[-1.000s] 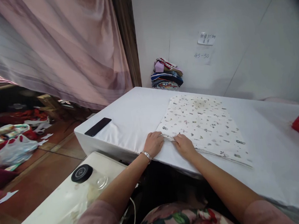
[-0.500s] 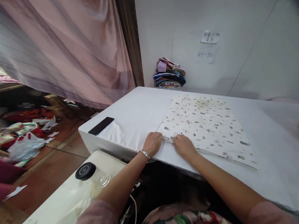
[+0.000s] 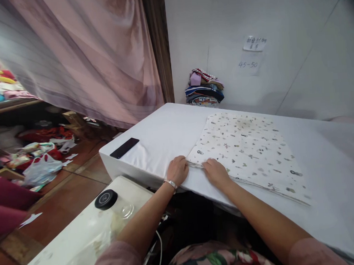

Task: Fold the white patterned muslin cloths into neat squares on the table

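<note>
A white cloth point(image 3: 251, 147) with a small scattered print lies folded in layers on the white-covered table point(image 3: 161, 129). My left hand point(image 3: 178, 170), with a silver bracelet at the wrist, is closed on the cloth's near left corner. A short way to the right, my right hand point(image 3: 216, 172) grips the same near edge, fingers on top and thumb hidden. Between the two hands the stacked edges of the layers show. A faint yellowish patch marks the cloth's far part.
A black phone point(image 3: 124, 148) lies at the table's left end. Folded fabrics point(image 3: 204, 88) are piled against the wall. On a lower white surface point(image 3: 66, 237) sit a round black object point(image 3: 105, 199) and a clear lid point(image 3: 127, 211). A pink curtain point(image 3: 104, 52) hangs at left.
The whole view has shifted slightly, so things appear a little farther right. My left hand has drawn slightly left along with the cloth's corner; both hands keep their hold.
</note>
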A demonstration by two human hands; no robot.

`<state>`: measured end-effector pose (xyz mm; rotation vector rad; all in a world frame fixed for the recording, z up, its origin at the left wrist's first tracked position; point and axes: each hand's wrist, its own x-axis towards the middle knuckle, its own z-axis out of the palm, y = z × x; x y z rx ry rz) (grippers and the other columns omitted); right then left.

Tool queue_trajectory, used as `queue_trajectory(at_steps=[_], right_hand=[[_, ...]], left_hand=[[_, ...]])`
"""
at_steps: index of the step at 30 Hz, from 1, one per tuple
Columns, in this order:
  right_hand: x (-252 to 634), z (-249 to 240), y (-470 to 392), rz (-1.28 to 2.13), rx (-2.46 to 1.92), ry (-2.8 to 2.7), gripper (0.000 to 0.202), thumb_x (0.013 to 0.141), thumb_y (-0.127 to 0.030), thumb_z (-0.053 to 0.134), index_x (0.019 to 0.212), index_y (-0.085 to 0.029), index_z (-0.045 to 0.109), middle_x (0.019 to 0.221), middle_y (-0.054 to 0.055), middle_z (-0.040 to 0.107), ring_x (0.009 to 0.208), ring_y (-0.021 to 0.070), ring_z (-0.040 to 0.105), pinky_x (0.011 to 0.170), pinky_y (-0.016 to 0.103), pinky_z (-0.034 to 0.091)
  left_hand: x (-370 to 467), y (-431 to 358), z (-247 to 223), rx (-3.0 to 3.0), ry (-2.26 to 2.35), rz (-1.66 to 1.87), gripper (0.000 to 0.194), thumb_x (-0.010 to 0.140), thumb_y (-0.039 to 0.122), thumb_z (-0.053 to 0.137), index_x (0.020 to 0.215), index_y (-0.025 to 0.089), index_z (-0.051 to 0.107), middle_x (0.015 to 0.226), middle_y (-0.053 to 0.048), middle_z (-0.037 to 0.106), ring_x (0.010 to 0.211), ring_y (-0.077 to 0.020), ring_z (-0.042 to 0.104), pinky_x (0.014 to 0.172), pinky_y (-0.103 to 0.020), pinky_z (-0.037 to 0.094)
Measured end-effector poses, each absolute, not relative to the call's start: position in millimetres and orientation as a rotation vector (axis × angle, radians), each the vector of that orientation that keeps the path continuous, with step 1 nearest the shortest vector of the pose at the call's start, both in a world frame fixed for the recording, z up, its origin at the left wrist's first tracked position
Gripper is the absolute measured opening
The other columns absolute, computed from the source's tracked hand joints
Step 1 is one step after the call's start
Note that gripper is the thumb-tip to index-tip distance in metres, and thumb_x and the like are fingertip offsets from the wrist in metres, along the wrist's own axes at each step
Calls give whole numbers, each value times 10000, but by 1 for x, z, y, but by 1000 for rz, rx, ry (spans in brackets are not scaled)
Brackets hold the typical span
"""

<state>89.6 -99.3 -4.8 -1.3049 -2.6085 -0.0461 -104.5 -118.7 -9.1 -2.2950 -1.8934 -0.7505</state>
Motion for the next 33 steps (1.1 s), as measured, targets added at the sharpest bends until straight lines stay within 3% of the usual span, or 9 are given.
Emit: queue_trajectory(at_steps=[12,19,27,33], right_hand=[[89,-3,-100,-37,-1288,-2596,179,876,-233,432,963,-193,584,926,63,535,876,187,452,721,279,330],[88,6,-102,72,-1349,-2618,223,874,-342,445,930,-194,602,929,72,541,903,192,462,721,270,328],[96,16,-87,396,-1348,-2648,256,867,-248,416,980,-227,646,938,35,590,894,160,513,697,243,328],[98,10,-82,473,-1266,-2579,251,870,-229,422,953,-230,659,911,27,599,872,147,525,713,236,338]], left_hand=[[-98,-129,-12,-2242,-2002,-964,138,804,221,527,868,241,648,890,-21,584,843,-172,516,779,-325,418],[-92,-124,-7,-2276,-1993,-862,150,827,289,526,829,239,668,834,-25,565,829,-173,502,745,-319,375],[-95,-122,2,-2421,-1864,-517,220,883,300,439,878,252,653,770,-18,582,765,-161,528,727,-315,339],[-97,-121,-3,-2534,-1722,-571,206,881,285,452,960,257,640,783,-9,596,781,-148,540,720,-285,357]])
